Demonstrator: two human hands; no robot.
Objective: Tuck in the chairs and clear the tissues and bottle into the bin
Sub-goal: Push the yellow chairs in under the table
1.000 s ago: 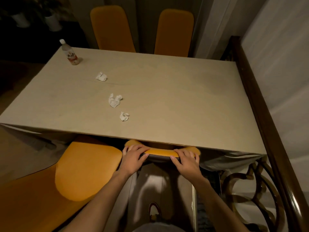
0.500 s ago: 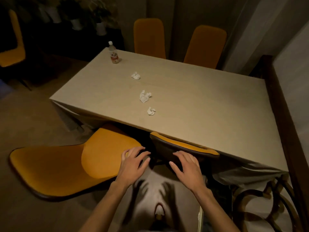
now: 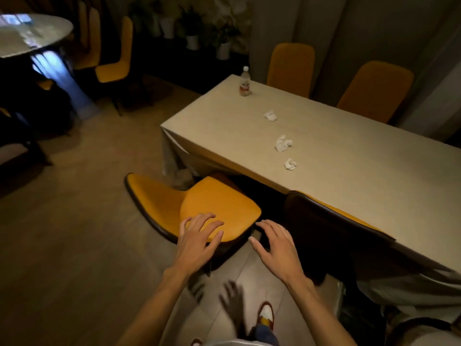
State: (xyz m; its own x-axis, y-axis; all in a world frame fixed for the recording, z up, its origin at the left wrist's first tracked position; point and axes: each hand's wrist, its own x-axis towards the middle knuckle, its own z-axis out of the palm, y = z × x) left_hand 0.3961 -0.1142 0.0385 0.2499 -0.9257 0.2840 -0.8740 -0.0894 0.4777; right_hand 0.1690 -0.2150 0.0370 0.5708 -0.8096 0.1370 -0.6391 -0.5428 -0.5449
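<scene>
At far left a round table (image 3: 30,33) stands in the dim background with two yellow chairs (image 3: 117,66) beside it, and potted plants (image 3: 194,33) line the wall behind.

Nearer, a yellow chair (image 3: 199,208) sits pulled out from the near long edge of the surface (image 3: 349,156), angled away from it, with its backrest toward the camera and its seat stretching left. The left hand (image 3: 197,240) is above the top of that backrest with an empty grip: fingers spread apart, palm down; whether it touches the cushion cannot be told. The right hand (image 3: 277,248) is just beside the right end of the same backrest, also spread and holding nothing, over the gap between this chair and the next one.

That next chair (image 3: 331,221), dark-backed with a yellow front, stands pushed in against the edge of the surface.

On the surface, the bottle (image 3: 245,82) stands upright near the far left corner. Three crumpled tissues (image 3: 283,143) lie in a loose row running from the bottle toward the near edge, each apart from the others.

Two more yellow chairs (image 3: 374,91) stand tucked in at the far side. A shoe (image 3: 265,313) shows on the floor at bottom centre.
</scene>
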